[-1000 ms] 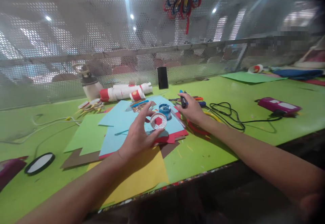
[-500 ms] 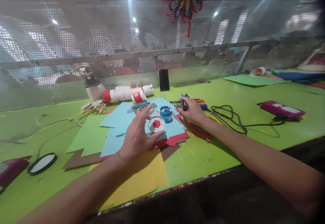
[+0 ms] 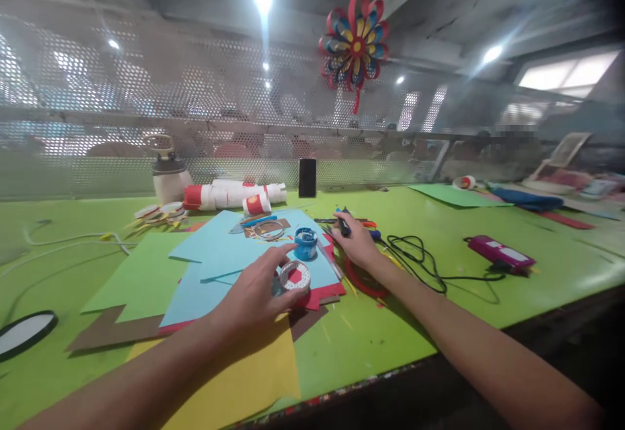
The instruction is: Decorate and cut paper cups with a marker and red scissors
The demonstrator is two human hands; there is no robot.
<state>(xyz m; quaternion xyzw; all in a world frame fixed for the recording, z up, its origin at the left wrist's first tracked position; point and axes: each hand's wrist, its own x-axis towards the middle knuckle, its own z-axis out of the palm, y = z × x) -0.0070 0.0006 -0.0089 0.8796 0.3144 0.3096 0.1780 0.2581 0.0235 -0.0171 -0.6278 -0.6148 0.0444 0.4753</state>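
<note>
My left hand (image 3: 266, 283) curves its thumb and fingers around a small round white dotted piece with a red centre (image 3: 295, 276), above the stacked paper. Just beyond it stands a blue paint jar (image 3: 306, 243) on light blue paper (image 3: 215, 241). To the right, my right hand (image 3: 355, 240) is closed on a black tool (image 3: 344, 225), whose lower part is hidden by the fingers. Red and yellow paper strips (image 3: 364, 279) lie under the right wrist.
Paper-cup tubes (image 3: 229, 196), a phone (image 3: 307, 177) and a spray bottle (image 3: 168, 176) stand at the back. A black cable (image 3: 420, 261) runs to a purple device (image 3: 500, 254) at right. A flower decoration (image 3: 357, 46) hangs above.
The view has tilted up and shifted, so the table things sit lower and further left. My left hand has closed in around the round piece. My right hand still holds the black tool.
</note>
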